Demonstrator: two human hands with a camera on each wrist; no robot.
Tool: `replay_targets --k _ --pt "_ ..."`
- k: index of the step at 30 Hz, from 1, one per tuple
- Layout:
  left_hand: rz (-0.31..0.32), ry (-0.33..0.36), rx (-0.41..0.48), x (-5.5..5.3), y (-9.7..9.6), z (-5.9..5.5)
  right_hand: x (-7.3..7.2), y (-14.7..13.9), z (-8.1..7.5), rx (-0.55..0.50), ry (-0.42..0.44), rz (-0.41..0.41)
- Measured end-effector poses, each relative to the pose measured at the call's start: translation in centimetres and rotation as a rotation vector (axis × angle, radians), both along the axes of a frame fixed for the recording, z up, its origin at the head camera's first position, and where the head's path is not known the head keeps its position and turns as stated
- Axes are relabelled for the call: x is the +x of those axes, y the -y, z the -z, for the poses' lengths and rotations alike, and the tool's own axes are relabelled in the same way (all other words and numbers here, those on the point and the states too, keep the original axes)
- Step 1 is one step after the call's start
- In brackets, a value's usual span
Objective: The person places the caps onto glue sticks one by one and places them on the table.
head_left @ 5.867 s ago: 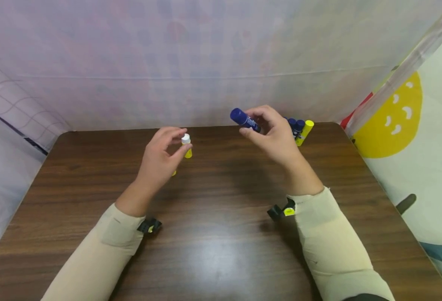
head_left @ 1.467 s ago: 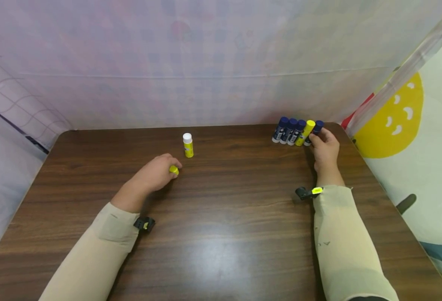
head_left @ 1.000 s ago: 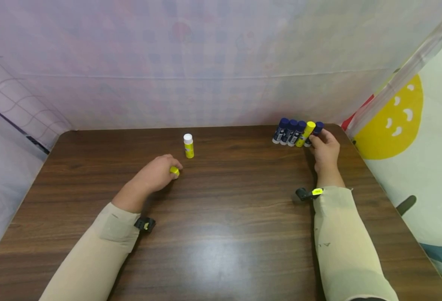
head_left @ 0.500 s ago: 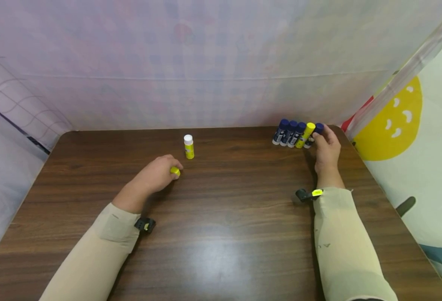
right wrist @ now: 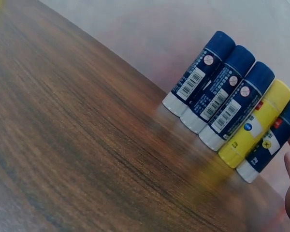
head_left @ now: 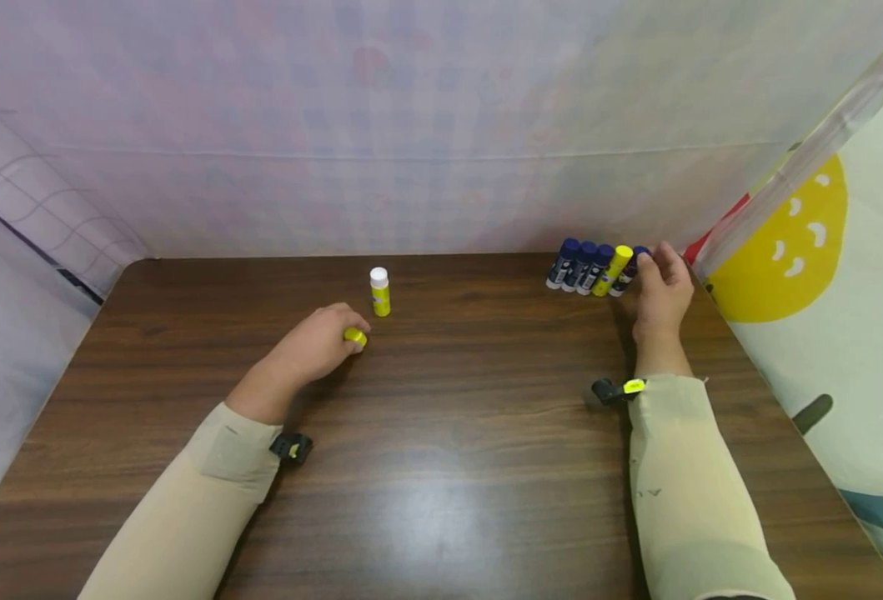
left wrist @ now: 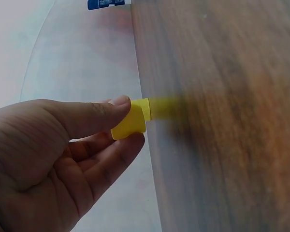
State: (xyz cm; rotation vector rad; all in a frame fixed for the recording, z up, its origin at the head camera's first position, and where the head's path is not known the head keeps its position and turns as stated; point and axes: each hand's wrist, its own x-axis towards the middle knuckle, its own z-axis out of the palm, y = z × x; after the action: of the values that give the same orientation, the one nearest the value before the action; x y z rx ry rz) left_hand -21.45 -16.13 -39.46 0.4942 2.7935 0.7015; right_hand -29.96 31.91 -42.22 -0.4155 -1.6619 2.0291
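My left hand pinches a small yellow cap between thumb and fingers, low over the table. Just beyond it a yellow glue stick with a white top stands upright; in the left wrist view the cap mostly covers it. Far right, my right hand has its fingers spread beside the end blue glue stick, holding nothing. That stick is upright at the end of a tight row, beside a capped yellow glue stick. Three more blue glue sticks continue the row to the left.
The dark wooden table meets a pale patterned curtain right behind the row of glue sticks. A white cloth with a yellow print hangs along the right edge.
The blue glue stick my right hand carried earlier now stands at the row's right end. The right fingers have let go and drawn rightward. My left hand took hold of the yellow cap.
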Motion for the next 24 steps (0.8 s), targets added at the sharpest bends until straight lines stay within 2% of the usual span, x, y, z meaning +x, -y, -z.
replay_targets --k 9,18,24 --pt "-0.014 -0.024 0.025 0.0 -0.3 -0.2 0.3 0.2 -1.0 0.064 -0.06 -0.004" --pt "-0.024 -0.038 0.045 0.4 -0.6 -0.6 -0.4 0.5 -1.5 0.103 -0.199 0.056" --pt "-0.007 -0.06 0.053 0.5 -0.9 -0.9 0.1 1.6 -2.6 0.172 -0.279 0.027"
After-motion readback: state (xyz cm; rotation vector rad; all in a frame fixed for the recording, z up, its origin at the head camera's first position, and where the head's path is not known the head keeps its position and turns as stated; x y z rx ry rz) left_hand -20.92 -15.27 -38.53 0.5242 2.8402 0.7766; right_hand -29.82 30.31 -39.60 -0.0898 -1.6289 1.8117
